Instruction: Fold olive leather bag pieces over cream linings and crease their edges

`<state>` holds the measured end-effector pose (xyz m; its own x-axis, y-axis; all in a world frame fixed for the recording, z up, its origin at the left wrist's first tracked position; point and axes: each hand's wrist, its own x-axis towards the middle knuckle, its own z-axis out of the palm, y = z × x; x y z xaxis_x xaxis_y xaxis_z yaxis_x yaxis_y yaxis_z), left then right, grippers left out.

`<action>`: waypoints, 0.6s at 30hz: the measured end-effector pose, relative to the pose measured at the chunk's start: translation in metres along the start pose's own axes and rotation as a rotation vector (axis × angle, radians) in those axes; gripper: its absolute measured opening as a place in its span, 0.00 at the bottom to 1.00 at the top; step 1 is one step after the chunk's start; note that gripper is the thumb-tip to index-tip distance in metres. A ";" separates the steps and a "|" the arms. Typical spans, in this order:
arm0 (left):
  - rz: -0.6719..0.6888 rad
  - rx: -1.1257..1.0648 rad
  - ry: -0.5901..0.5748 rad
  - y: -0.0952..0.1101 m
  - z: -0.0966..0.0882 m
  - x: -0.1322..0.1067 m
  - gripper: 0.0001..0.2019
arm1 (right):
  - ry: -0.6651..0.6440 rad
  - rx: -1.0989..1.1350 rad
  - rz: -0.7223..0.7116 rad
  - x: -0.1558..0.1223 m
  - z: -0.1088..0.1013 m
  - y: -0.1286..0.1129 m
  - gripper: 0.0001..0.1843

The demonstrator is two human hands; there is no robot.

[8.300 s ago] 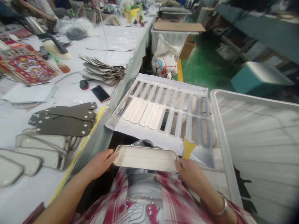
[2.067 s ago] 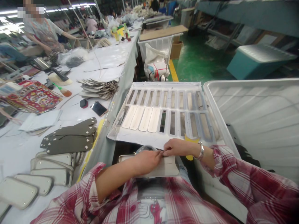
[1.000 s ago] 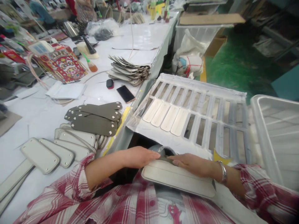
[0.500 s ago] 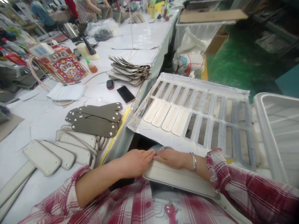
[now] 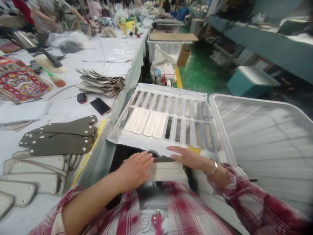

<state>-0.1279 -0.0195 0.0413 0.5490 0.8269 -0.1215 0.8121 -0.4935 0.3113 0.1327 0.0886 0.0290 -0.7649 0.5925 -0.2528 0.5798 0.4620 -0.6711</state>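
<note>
Fingers [image 5: 144,159] of both hands spread open, clenching nothing; whether they press on the work cannot be told. Pale rectangular bag panel [image 5: 168,173] lies against the person's front, long axis left to right, dark strip along its upper edge; left hand [image 5: 135,172] nearer, over its left part; right hand [image 5: 189,159] above its right end; slotted white jig [image 5: 146,147] just beyond; grey plastic tub [image 5: 256,101] to the right; dark gap leftward, before the table's draped edge [image 5: 99,163].

Left hand [image 5: 135,172], right hand [image 5: 188,157] now apart
</note>
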 end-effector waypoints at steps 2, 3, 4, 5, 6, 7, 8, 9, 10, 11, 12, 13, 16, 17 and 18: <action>0.090 -0.164 0.036 0.028 0.005 0.011 0.23 | 0.290 -0.023 -0.014 -0.033 0.016 -0.002 0.18; 0.107 -0.225 0.056 0.041 0.009 0.015 0.21 | 0.388 -0.038 -0.040 -0.050 0.027 -0.002 0.17; 0.104 -0.263 0.078 0.052 0.014 0.020 0.19 | 0.458 -0.060 -0.070 -0.066 0.039 -0.002 0.16; 0.087 -0.278 0.099 0.062 0.019 0.023 0.16 | 0.510 -0.081 -0.093 -0.079 0.051 -0.002 0.14; 0.065 -0.277 0.115 0.069 0.024 0.026 0.15 | 0.556 -0.097 -0.108 -0.088 0.063 -0.001 0.13; 0.045 -0.268 0.128 0.075 0.029 0.029 0.13 | 0.594 -0.106 -0.116 -0.094 0.074 0.000 0.11; 0.029 -0.257 0.136 0.078 0.034 0.031 0.12 | 0.629 -0.106 -0.117 -0.097 0.083 0.001 0.09; 0.018 -0.246 0.140 0.080 0.037 0.033 0.10 | 0.659 -0.099 -0.115 -0.097 0.091 0.002 0.07; 0.015 -0.239 0.142 0.080 0.039 0.034 0.08 | 0.679 -0.088 -0.113 -0.095 0.096 0.003 0.05; 0.015 -0.234 0.145 0.081 0.041 0.035 0.07 | 0.693 -0.080 -0.113 -0.093 0.099 0.003 0.05; 0.017 -0.227 0.149 0.081 0.042 0.036 0.06 | 0.704 -0.075 -0.117 -0.090 0.101 0.004 0.05; 0.016 -0.218 0.157 0.081 0.042 0.036 0.08 | 0.716 -0.076 -0.124 -0.089 0.102 0.004 0.05; -0.023 -0.165 0.185 0.086 0.042 0.035 0.09 | 0.737 -0.116 -0.155 -0.086 0.100 0.002 0.06; -0.047 -0.139 0.188 0.089 0.042 0.035 0.08 | 0.747 -0.138 -0.162 -0.086 0.099 0.001 0.06; -0.071 -0.109 0.188 0.092 0.042 0.035 0.08 | 0.762 -0.162 -0.166 -0.086 0.098 -0.001 0.05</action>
<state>-0.0257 -0.0474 0.0264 0.4363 0.8994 0.0274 0.8157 -0.4082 0.4099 0.1705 -0.0274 -0.0172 -0.4765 0.7685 0.4271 0.5534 0.6397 -0.5335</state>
